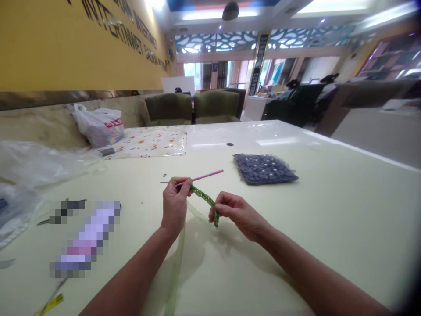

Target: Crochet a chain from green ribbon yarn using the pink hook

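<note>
My left hand [176, 197] is closed around a pink crochet hook [208, 175] and one end of a narrow green crocheted strip [204, 196]. The hook points up to the right, and a thin rod sticks out on the left of the hand. Between finger and thumb, my right hand [235, 210] pinches the strip near its lower end, which hangs just below the fingers. From the left hand a pale green ribbon [178, 259] runs down to the table's near edge. A blue-grey crocheted piece with white beads [265, 168] lies beyond my right hand.
Scissors [62, 210], partly blurred, and a pixelated lilac object [88, 237] lie at left. Clear plastic bags [39, 171] and a white carrier bag [98, 125] stand near the wall. A small blue ring [165, 175] sits past my left hand. Armchairs [217, 105] stand behind the table.
</note>
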Motion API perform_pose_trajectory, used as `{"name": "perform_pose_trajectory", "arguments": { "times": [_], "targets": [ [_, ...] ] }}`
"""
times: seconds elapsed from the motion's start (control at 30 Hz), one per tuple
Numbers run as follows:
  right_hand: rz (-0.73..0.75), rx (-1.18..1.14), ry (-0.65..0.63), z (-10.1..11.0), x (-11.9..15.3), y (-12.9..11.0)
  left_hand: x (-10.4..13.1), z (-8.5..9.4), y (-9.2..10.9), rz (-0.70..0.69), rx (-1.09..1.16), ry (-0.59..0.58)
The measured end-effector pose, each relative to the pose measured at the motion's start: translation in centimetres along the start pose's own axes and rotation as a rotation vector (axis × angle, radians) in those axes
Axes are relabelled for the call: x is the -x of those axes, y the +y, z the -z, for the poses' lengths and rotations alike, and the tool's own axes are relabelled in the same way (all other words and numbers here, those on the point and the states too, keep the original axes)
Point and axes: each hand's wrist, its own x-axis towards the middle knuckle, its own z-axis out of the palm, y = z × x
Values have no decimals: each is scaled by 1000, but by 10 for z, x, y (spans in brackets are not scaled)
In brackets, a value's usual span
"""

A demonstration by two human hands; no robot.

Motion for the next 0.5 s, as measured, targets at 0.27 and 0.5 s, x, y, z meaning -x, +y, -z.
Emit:
{"name": "perform_pose_trajectory", "arguments": {
  "times": [0.27, 0.5],
  "targets": [
    [-148, -95, 55, 9, 2, -4, 0, 1, -6, -20, -71, -15],
    [-179, 105, 41, 18, 5, -12, -8, 5, -11, 53, -39, 40]
  ]
}}
